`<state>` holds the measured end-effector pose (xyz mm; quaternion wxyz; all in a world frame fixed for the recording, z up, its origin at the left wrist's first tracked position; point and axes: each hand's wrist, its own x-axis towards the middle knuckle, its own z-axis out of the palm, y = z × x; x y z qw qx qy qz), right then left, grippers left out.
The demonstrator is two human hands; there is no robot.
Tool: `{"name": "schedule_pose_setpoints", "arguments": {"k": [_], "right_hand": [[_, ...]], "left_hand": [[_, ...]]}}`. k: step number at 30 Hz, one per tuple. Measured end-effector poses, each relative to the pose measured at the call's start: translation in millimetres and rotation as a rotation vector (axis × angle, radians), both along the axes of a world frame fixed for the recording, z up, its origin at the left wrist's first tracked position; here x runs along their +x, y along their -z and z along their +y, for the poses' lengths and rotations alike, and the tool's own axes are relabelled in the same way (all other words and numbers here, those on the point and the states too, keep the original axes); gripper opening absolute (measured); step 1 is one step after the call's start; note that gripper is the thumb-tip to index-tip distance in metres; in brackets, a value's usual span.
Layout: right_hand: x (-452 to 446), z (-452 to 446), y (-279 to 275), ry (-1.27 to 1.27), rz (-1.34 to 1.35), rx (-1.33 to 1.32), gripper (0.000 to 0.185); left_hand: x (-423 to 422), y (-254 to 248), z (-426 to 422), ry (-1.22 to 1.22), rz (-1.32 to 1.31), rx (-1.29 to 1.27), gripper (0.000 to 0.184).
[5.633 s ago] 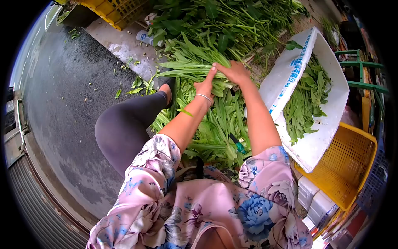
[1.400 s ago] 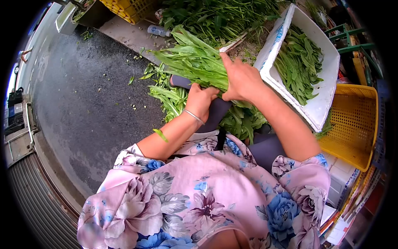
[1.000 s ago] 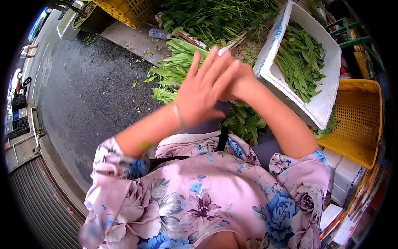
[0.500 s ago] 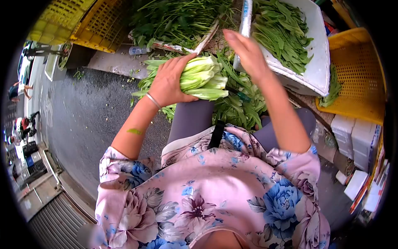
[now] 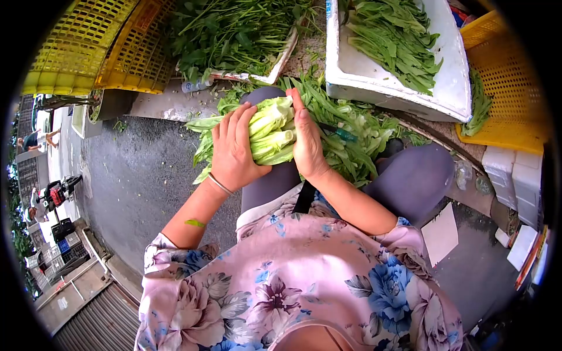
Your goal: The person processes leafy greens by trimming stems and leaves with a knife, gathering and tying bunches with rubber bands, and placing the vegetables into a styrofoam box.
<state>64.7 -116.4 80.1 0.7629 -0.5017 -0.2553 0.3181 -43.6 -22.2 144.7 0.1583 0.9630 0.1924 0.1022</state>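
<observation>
A bunch of long-leaf lettuce (image 5: 270,130) lies across my thigh, its pale cut ends to the right and green leaves to the left. Wrapped over its top, my left hand (image 5: 236,143) grips the bunch. My right hand (image 5: 308,143) has its palm against the cut ends, fingers stretched out together. More loose lettuce (image 5: 357,152) is heaped between my legs. On that heap lies a green-handled tool (image 5: 345,135), its dark part partly hidden by leaves. A scrap of leaf (image 5: 194,223) sticks to my left forearm.
A white foam box (image 5: 374,85) with lettuce stands at upper right, beside a yellow crate (image 5: 509,88). Thin-stemmed greens (image 5: 234,35) fill a tray ahead. Yellow crates (image 5: 76,47) stand at upper left. White boxes (image 5: 509,175) are at right; wet pavement (image 5: 140,175) is at left.
My right hand has come down and left from above the heap onto the lettuce's cut ends. My left hand still holds the bunch. The view has shifted somewhat.
</observation>
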Motion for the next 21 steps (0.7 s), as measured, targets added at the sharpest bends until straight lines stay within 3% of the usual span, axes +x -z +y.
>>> {"name": "schedule_pose_setpoints", "arguments": {"k": [5,7,10,14,16,18,21], "right_hand": [[-2,3,-2,0.0,-0.029,0.043,0.054],[-3,3,-4,-0.021,-0.017,0.038,0.055],[-4,1,-11,-0.056,0.117,0.095,0.053],[-15,12,-1,0.044,0.206,0.178,0.046],[-10,11,-2,0.061,0.056,0.031,0.042],[-14,16,-2,0.135,0.031,0.008,0.039],[-11,11,-15,0.138,-0.021,-0.008,0.035]], "left_hand": [[-3,-8,1,0.037,0.002,-0.01,0.094],[-3,-13,2,0.05,0.124,0.11,0.091],[3,-19,3,0.069,0.124,-0.013,0.089],[4,-14,7,0.047,0.112,-0.257,0.112],[5,-13,1,0.105,0.085,-0.086,0.118],[3,-7,-3,0.089,0.004,-0.105,0.118],[5,-5,-1,0.103,-0.042,-0.085,0.107]]}}
